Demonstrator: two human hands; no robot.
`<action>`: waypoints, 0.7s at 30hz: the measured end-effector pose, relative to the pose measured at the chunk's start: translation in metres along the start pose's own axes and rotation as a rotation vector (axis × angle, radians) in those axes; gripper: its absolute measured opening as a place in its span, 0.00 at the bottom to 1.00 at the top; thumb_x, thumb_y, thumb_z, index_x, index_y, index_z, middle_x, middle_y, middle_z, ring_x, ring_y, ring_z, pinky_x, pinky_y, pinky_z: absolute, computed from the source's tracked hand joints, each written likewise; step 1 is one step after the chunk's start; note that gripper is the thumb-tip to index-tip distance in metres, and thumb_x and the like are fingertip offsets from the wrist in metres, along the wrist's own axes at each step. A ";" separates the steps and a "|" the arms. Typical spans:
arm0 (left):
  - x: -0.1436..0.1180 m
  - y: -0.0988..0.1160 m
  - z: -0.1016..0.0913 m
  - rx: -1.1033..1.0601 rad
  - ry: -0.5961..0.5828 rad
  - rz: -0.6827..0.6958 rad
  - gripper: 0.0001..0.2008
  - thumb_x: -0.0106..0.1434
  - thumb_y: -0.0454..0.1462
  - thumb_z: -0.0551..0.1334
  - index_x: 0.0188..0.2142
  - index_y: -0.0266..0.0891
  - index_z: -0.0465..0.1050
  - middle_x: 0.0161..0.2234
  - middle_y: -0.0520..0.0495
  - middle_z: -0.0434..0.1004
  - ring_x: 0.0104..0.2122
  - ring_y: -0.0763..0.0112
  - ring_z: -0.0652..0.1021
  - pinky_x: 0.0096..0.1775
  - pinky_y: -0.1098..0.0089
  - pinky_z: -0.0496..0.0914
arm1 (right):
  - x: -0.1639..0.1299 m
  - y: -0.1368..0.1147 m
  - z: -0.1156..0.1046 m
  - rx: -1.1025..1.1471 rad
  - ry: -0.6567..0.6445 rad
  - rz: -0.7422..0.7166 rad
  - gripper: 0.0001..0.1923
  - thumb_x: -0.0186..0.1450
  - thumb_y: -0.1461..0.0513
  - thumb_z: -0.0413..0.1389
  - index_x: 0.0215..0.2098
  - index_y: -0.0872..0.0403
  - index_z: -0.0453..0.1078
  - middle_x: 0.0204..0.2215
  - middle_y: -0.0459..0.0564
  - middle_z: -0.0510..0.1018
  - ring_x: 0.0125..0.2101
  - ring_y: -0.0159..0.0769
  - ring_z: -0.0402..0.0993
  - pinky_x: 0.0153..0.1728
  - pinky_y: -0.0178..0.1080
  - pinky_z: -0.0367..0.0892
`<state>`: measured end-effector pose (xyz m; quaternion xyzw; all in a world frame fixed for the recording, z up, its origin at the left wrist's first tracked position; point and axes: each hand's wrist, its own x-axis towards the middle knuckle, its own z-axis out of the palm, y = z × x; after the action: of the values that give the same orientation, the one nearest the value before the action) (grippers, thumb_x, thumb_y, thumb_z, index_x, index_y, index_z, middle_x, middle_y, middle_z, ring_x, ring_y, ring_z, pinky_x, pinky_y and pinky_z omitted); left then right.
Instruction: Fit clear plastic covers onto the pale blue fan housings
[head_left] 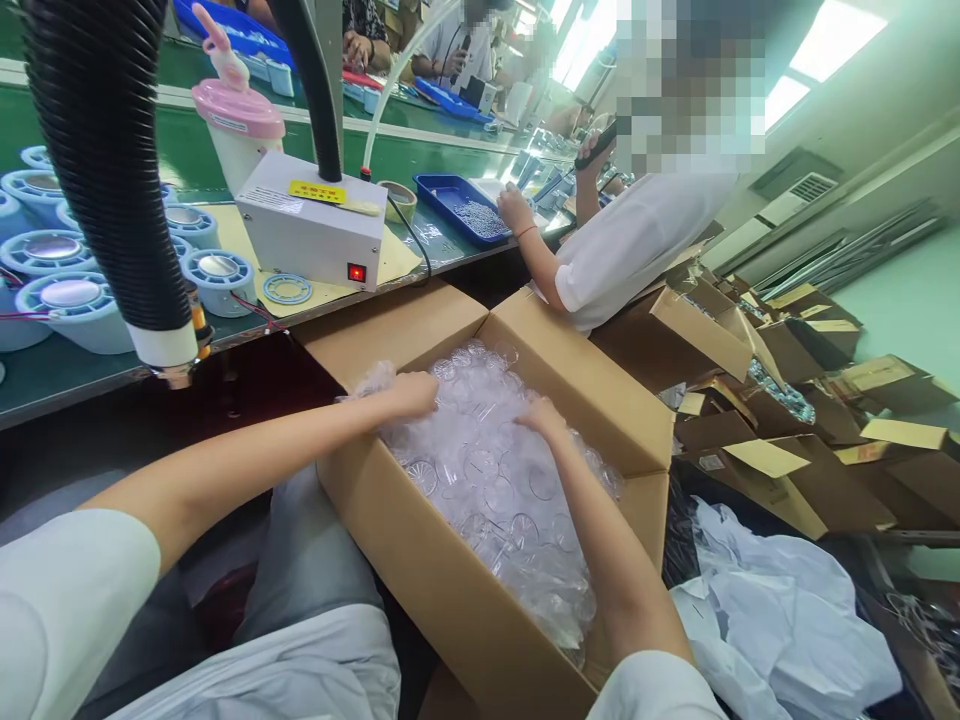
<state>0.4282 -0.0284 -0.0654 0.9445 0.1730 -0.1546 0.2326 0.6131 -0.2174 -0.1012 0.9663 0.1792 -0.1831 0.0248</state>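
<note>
carton [420, 560]: before counter [45, 375] | plastic discs [487, 470]: in carton | control box [311, 225]: on counter, behind carton | stacked cartons [787, 420]: right of carton

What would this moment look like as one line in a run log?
left hand: on clear plastic bag of round transparent parts | right hand: on same bag | bag: inside open brown cardboard box

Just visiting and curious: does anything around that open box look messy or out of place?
Nothing looks spilled or broken. Both hands, left hand and right hand, rest in the clear plastic parts filling the cardboard box. Beside it, the opened cartons sit jumbled.
</note>
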 end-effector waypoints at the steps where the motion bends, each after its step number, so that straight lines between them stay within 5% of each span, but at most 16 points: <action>1: 0.004 -0.001 0.002 0.013 0.002 -0.010 0.16 0.65 0.40 0.59 0.50 0.35 0.68 0.49 0.41 0.71 0.46 0.63 0.75 0.46 0.57 0.72 | -0.002 0.004 -0.001 0.008 -0.002 -0.013 0.17 0.67 0.56 0.55 0.51 0.56 0.67 0.48 0.53 0.72 0.45 0.41 0.72 0.46 0.50 0.69; 8: 0.026 0.002 0.019 0.040 0.017 0.002 0.17 0.65 0.40 0.59 0.51 0.36 0.67 0.51 0.41 0.70 0.48 0.62 0.73 0.48 0.56 0.71 | -0.033 0.049 0.004 0.213 0.132 -0.188 0.11 0.67 0.57 0.55 0.41 0.56 0.70 0.43 0.51 0.74 0.43 0.39 0.71 0.47 0.48 0.67; 13: 0.034 -0.002 0.018 0.032 0.015 -0.031 0.15 0.65 0.40 0.59 0.50 0.36 0.68 0.49 0.42 0.71 0.46 0.63 0.74 0.46 0.58 0.72 | -0.057 0.075 -0.011 0.539 0.198 -0.351 0.14 0.62 0.52 0.56 0.32 0.56 0.69 0.42 0.51 0.74 0.44 0.40 0.69 0.47 0.45 0.64; 21: 0.031 -0.005 0.021 0.003 0.015 -0.096 0.16 0.65 0.40 0.59 0.50 0.35 0.68 0.49 0.42 0.71 0.46 0.63 0.74 0.46 0.58 0.72 | -0.091 0.100 -0.034 1.060 0.060 -0.383 0.21 0.53 0.42 0.57 0.27 0.49 0.62 0.21 0.42 0.69 0.20 0.34 0.64 0.22 0.36 0.62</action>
<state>0.4495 -0.0265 -0.0971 0.9367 0.2196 -0.1585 0.2220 0.5817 -0.3376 -0.0384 0.8017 0.2354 -0.2218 -0.5026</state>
